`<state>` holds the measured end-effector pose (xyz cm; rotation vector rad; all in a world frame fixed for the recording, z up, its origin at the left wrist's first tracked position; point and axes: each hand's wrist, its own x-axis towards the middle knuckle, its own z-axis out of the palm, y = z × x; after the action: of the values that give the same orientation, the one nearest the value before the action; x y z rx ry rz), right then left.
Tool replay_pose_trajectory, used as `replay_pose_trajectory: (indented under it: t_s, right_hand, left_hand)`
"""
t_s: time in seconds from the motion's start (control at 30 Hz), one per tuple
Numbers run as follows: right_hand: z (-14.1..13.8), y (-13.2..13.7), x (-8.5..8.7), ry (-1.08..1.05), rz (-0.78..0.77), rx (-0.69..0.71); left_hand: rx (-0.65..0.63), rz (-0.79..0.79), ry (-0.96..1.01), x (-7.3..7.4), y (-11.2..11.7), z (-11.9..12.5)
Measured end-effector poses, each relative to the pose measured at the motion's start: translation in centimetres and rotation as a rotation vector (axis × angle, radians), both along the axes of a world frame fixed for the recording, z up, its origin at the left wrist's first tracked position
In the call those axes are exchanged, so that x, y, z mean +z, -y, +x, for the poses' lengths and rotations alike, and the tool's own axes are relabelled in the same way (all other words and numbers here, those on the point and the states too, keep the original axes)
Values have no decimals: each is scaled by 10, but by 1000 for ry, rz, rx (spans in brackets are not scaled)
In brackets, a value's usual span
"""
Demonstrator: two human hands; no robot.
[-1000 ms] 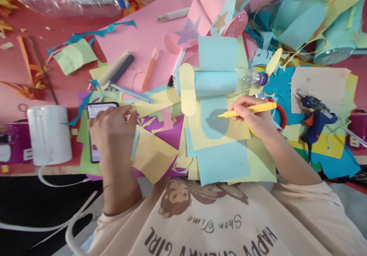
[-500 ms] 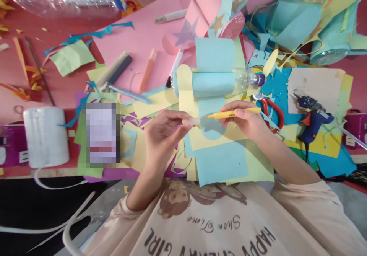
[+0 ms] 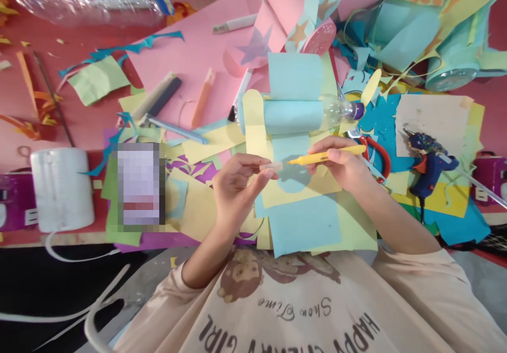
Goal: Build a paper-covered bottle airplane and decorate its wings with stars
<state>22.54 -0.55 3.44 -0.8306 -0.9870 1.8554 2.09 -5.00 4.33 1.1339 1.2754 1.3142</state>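
A yellow felt-tip marker [image 3: 312, 158] lies in the fingers of my right hand [image 3: 346, 165], its tip pointing left. Between thumb and fingertips, my left hand [image 3: 233, 187] pinches a pale, translucent marker cap [image 3: 278, 166]. A small gap separates the cap from the marker tip. Both hands are above sheets of light blue paper [image 3: 307, 226] and yellow paper. Just beyond them a clear plastic bottle [image 3: 335, 107] wrapped in blue paper lies on its side, its purple lid to the right.
Red-handled scissors [image 3: 384, 158] lie partly behind my right hand. Farther right is a blue glue gun [image 3: 430, 171]. At left are a blurred-out rectangular object [image 3: 140, 184] and a white box-shaped device [image 3: 62, 189] with a cable. Several markers lie on pink paper [image 3: 190, 41].
My left hand has moved right with the cap, closer to the marker tip. My right hand with the marker has shifted slightly right.
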Motion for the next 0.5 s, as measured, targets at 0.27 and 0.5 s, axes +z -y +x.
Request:
replay_pose_trajectory:
  t_s: [0.27, 0.5]
  right_hand:
    - [-2, 5, -1, 40, -5, 76]
    - [-3, 8, -11, -33, 93, 139]
  left_hand:
    - [-74, -23, -15, 0, 7, 9]
    - [-102, 76, -22, 0, 13, 8]
